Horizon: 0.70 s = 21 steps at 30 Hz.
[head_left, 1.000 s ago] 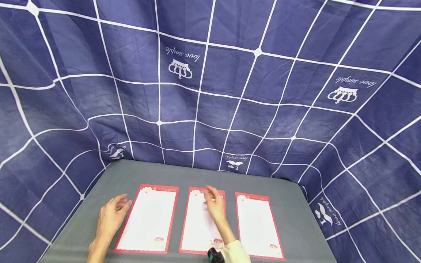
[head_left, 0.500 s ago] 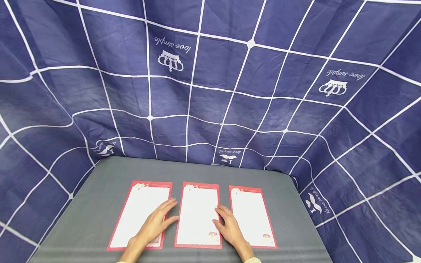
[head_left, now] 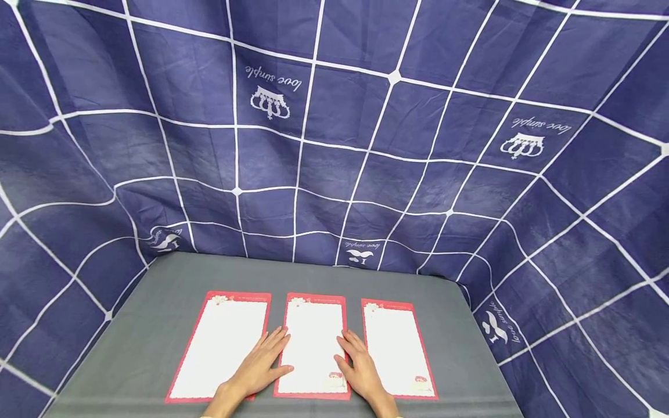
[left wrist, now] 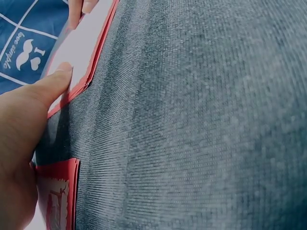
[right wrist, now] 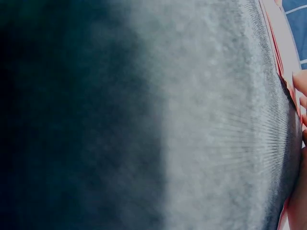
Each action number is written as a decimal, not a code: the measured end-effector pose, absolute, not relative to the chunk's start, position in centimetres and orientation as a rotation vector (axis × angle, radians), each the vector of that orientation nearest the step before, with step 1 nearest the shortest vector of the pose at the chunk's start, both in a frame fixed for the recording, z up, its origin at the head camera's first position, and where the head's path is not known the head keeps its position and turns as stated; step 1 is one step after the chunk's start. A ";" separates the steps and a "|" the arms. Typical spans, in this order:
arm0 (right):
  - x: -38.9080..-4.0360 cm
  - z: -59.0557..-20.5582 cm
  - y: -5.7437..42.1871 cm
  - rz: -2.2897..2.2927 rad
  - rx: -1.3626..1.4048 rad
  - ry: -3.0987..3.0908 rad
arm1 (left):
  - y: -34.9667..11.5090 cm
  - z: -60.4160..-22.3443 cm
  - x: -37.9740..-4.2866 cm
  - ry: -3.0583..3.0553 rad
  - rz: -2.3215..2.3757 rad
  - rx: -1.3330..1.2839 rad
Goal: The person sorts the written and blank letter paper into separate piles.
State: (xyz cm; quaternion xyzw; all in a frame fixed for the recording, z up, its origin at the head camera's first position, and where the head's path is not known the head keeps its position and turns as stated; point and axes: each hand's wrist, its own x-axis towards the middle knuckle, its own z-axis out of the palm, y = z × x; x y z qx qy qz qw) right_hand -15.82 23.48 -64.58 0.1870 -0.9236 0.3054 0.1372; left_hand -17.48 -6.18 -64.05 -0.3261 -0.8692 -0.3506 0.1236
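Note:
Three red-bordered white paper piles lie side by side: a left pile, a middle pile and a right pile. My left hand rests at the middle pile's left edge, fingers extended, with its thumb on the white face. That hand covers the lower right of the left pile. At the middle pile's right edge, my right hand touches with straight fingers, thumb spread onto the paper. Layered red edges of the middle pile show in the left wrist view. Little of the right hand shows in the right wrist view.
A grey cloth-covered table lies under the papers. Navy curtain with white grid lines hangs behind it and along both sides.
Both hands have come to either side of the middle pile, the left from beyond the left pile, the right down from the middle pile's top. Over the last half second they settled against its edges.

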 end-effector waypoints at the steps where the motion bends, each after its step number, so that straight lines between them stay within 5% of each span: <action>1: -15.8 -64.7 23.5 0.887 0.541 -2.673 | -6.2 -64.0 -17.5 -2.539 -1.029 -0.946; 21: -15.8 -64.1 23.8 0.839 0.580 -2.709 | -5.7 -62.2 -17.5 -2.680 -0.997 -1.007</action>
